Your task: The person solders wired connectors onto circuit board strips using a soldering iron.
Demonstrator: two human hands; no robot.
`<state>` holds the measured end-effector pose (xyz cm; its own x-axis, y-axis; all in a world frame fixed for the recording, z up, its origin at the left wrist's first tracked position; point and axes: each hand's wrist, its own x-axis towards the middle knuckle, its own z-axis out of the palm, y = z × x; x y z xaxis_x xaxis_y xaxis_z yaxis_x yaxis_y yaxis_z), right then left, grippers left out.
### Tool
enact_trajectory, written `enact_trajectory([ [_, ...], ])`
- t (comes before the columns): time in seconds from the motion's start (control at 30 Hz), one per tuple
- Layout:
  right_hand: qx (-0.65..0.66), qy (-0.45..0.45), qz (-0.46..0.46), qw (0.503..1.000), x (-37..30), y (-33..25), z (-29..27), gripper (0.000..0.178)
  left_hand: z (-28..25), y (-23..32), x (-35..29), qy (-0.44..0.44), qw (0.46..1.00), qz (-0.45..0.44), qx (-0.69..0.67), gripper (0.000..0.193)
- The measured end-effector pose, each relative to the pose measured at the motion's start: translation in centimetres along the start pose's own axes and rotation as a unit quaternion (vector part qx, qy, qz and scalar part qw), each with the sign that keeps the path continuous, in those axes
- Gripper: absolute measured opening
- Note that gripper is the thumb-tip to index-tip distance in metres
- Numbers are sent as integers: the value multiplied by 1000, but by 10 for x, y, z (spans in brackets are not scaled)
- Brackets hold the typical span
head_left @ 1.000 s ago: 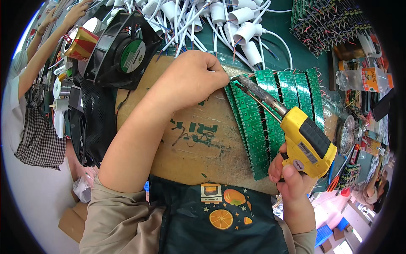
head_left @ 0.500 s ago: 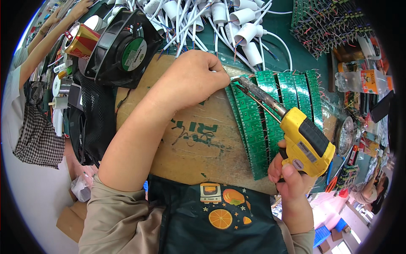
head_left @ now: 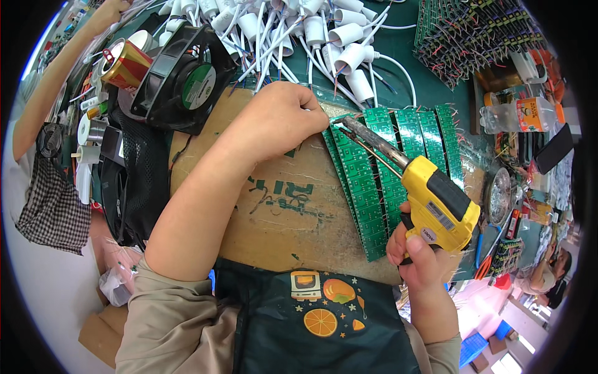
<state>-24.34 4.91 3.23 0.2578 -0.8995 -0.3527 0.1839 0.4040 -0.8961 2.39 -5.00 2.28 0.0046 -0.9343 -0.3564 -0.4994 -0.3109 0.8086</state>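
My right hand (head_left: 420, 255) grips a yellow and black soldering gun (head_left: 441, 202), with its fingers round the handle and trigger. The gun's metal barrel (head_left: 381, 144) and thin solder feed tube slant up and left to the top end of the leftmost green circuit board strip (head_left: 356, 187). Right beside that tip, my left hand (head_left: 283, 118) is closed in a pinch at the strip's upper left corner. Whatever lies between its fingertips is too small and hidden to name. Several more board strips (head_left: 410, 134) lie side by side to the right, under the barrel.
White lamp holders with cables (head_left: 324, 31) are heaped at the back. A black fan (head_left: 187, 81) and a drink can (head_left: 126, 64) stand left of the worn brown board (head_left: 249, 218). Wired boards (head_left: 479, 43), a plastic bottle (head_left: 517, 116) and pliers (head_left: 489, 252) lie right. Another person's arm (head_left: 56, 81) shows far left.
The whole view has shifted slightly, so the scene sits a little further left. Both hands and the soldering gun keep nearly the same place at the strip's top corner.
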Motion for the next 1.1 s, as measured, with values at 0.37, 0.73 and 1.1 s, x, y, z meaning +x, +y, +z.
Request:
enact_trajectory([
  [0.37, -19, 14, -22, 999, 2, 4, 0, 47, 0, -9, 4, -9, 1000, 5, -25, 18],
  [0.73, -17, 2, -36, 999, 2, 7, -2, 43, -1, -6, 4, -20, 1000, -10, -7, 19],
  [1.1, -17, 21, -35, 999, 2, 3, 1, 56, -2, -2, 2, -14, 1000, -5, -5, 19],
])
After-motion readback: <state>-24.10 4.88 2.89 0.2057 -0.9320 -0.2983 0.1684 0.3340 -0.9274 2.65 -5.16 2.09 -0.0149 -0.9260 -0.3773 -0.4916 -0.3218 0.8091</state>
